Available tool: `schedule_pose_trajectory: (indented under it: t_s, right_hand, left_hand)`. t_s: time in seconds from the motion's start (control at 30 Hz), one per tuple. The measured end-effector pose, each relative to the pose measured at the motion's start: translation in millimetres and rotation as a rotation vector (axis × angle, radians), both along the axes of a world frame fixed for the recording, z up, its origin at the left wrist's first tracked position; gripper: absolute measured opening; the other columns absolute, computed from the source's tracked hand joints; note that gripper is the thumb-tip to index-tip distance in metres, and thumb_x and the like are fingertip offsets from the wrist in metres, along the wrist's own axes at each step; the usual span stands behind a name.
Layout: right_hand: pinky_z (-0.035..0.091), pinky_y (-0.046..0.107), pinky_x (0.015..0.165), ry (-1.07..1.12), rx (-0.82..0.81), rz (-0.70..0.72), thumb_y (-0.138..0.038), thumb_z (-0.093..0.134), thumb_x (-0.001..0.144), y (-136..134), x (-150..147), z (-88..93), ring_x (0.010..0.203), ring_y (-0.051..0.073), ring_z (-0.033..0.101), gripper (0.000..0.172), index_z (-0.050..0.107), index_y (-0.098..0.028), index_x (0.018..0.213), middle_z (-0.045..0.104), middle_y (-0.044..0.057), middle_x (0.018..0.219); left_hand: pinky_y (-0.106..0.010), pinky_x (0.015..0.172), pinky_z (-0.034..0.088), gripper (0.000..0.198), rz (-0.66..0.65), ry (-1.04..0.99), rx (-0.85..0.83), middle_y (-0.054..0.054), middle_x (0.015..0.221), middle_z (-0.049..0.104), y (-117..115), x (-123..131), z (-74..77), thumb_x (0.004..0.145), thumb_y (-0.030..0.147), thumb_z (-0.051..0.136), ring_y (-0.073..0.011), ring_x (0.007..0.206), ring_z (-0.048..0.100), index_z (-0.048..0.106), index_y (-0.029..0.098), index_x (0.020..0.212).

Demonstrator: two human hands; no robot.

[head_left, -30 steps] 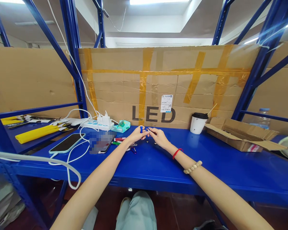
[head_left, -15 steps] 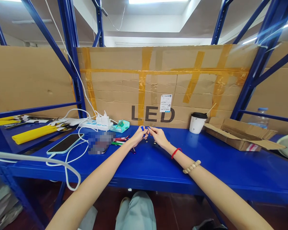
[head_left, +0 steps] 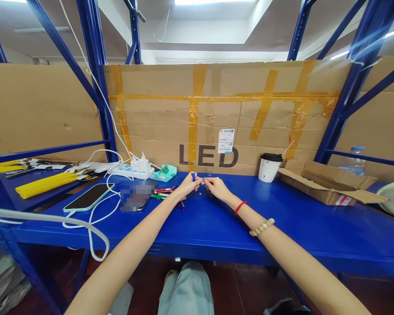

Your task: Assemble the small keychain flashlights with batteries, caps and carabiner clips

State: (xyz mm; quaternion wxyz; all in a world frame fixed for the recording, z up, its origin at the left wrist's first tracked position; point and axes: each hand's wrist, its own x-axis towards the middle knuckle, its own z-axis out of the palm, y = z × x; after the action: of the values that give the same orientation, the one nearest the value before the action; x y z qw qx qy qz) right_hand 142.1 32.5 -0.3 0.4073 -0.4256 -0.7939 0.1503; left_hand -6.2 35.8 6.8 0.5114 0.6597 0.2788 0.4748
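Over the blue tabletop point(head_left: 236, 227), my two hands meet almost fingertip to fingertip. My left hand point(head_left: 188, 186) is closed around a small, shiny blue tube-like object point(head_left: 193, 176), partly covered by the fingers. My right hand point(head_left: 217, 188) pinches at the near end of it; whatever lies between those fingertips is too small to make out. Tiny pieces point(head_left: 200, 193) lie on the table below the hands. Beside my left wrist are similar slim items: red ones point(head_left: 166, 190), a green one point(head_left: 158, 196) and a purple one point(head_left: 183, 205), partly hidden by the wrist.
To the left lie a phone point(head_left: 89, 197), white cables, a power strip point(head_left: 124, 170) and a teal soft packet point(head_left: 164, 173). A lidded paper cup point(head_left: 269, 168) and an open cardboard box point(head_left: 328, 183) stand at right. A tall cardboard sheet point(head_left: 151, 122) closes off the back.
My right hand has drawn back slightly, and its fingertips are a little farther from the blue object. My left hand has turned a little, with the blue object still in it.
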Motion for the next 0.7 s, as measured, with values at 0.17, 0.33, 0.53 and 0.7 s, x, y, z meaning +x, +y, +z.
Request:
schedule_pose_trajectory:
  t_s: [0.17,0.33,0.53,0.7]
  right_hand:
    - [0.033,0.021,0.053,-0.091,-0.022,-0.013,-0.031,0.056,0.075,1.4,6.2,-6.1,0.05,0.01,0.048,0.025,0.063,-0.018,0.056,0.058,0.0,0.055]
    - [0.041,0.024,0.067,0.041,0.036,-0.036,-0.037,0.048,0.082,3.3,5.4,-0.5,0.075,0.014,0.058,0.026,0.069,-0.021,0.087,0.066,0.004,0.085]
    - [0.048,0.028,0.072,0.206,0.014,0.079,-0.041,0.052,0.079,0.6,-0.6,5.5,0.075,0.016,0.063,0.035,0.066,-0.013,0.094,0.068,0.008,0.082]
    - [0.049,0.029,0.069,0.283,0.0,0.09,-0.045,0.057,0.072,-0.6,0.9,6.1,0.07,0.017,0.063,0.035,0.067,-0.012,0.081,0.068,0.007,0.072]
  left_hand:
    - [-0.017,0.044,0.029,0.032,0.015,-0.009,-0.028,0.004,0.066,0.057,-2.3,-3.3,5.0,0.075,0.02,0.058,-0.0018,0.04,0.037,0.026,0.02,0.073]
    - [-0.018,0.045,0.03,0.027,-0.056,-0.005,-0.105,0.003,0.065,0.052,-8.2,-4.7,8.9,0.075,0.023,0.058,-0.0023,0.041,0.037,0.032,0.018,0.072]
    - [-0.019,0.046,0.03,0.025,-0.165,0.021,-0.115,0.004,0.059,0.044,-18.6,-5.8,16.8,0.071,0.027,0.06,-0.0035,0.042,0.036,0.037,0.017,0.071]
    - [-0.02,0.048,0.028,0.025,-0.115,0.051,-0.055,0.003,0.062,0.048,-19.4,-6.2,17.2,0.068,0.026,0.055,-0.0047,0.045,0.034,0.032,0.019,0.07]
